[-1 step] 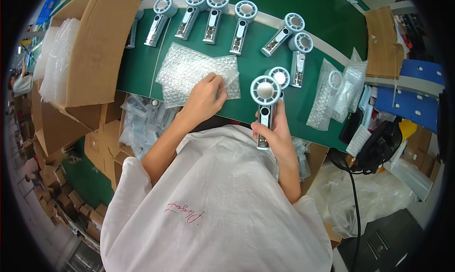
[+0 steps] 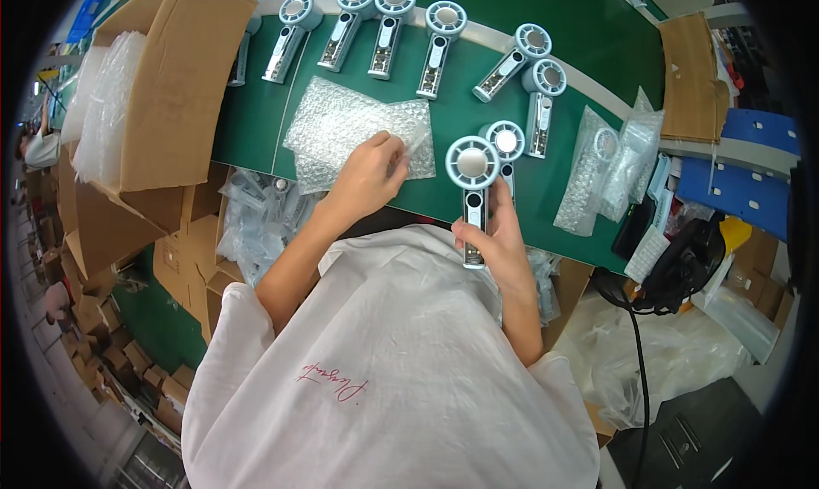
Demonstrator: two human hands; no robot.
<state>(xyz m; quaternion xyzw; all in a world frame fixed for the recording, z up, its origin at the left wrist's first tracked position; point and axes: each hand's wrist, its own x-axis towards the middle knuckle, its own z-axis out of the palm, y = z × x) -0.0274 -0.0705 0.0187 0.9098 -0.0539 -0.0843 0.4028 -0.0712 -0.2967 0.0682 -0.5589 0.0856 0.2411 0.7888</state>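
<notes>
From my remote post: one line of red script lettering [image 2: 333, 381], slanting across the white shirt [image 2: 384, 438], is the only clear writing I pick out. Tiny marks low on the nearest pale-blue handheld fan [image 2: 474, 202] are too small for me to read.

Left hand [image 2: 371, 173], centre of frame: fingers curl, thumb contact unclear; left forearm [image 2: 299, 252] slants from lower left. Right hand [image 2: 502, 240], right of centre, grips, thumb inward; right forearm [image 2: 522, 314] rises steeply.
</notes>
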